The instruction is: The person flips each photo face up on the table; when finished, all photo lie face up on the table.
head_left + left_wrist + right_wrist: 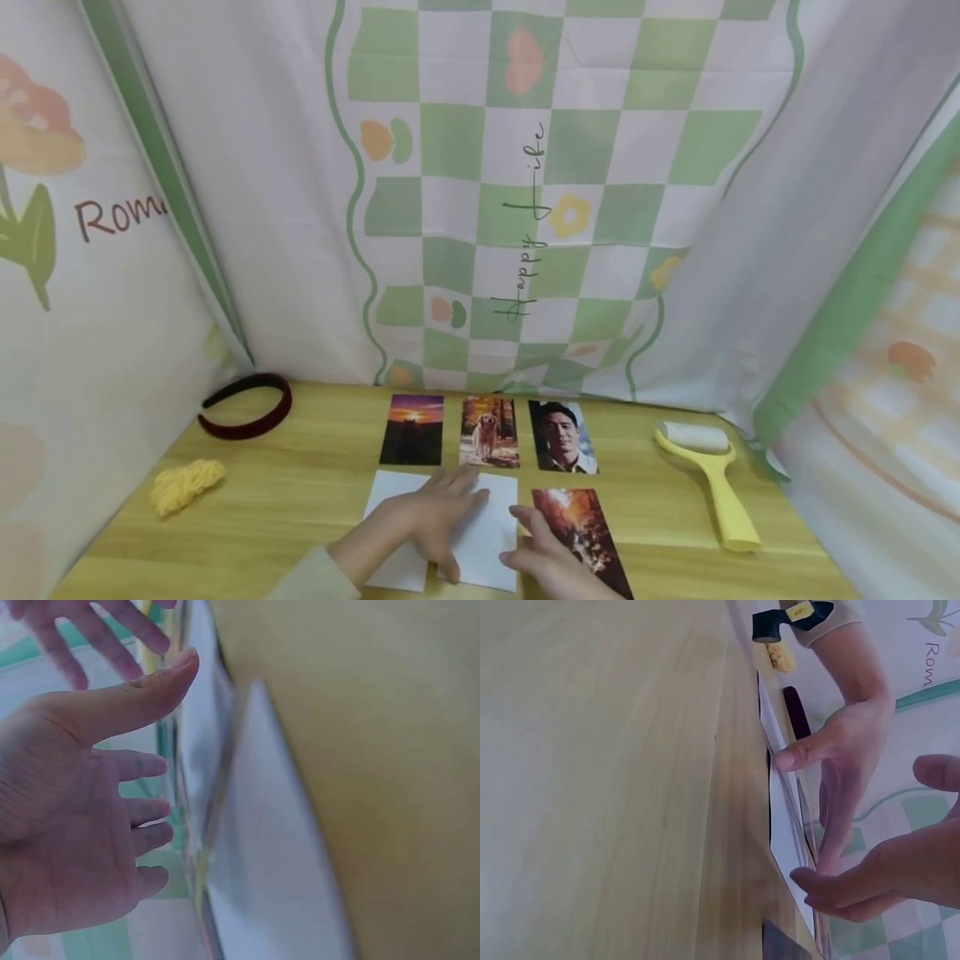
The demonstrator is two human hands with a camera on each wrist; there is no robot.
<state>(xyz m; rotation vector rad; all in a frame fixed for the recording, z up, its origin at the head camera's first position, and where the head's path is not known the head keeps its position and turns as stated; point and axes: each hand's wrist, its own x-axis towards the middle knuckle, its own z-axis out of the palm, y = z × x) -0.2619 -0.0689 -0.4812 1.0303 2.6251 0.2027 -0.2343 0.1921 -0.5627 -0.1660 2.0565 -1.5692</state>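
Observation:
Two white rectangular cards lie side by side on the wooden table, a left card (393,571) and a right card (491,533). My left hand (442,517) is spread over the right card, its thumb near the bottom edge and its fingers reaching toward the top. At that card's right edge is my right hand (547,558), fingers loosely bent and fingertips close to the edge. Just beyond it lies an autumn forest photo (581,533), partly covered by the hand. In the right wrist view, the left thumb and right fingertips meet the white card (784,825).
Behind the cards lie a sunset photo (412,429), a dog photo (489,431) and a portrait photo (562,436) in a row. A yellow-handled lint roller (716,483) lies at the right. To the left are a dark red headband (255,423) and a bundle of yellow yarn (187,486).

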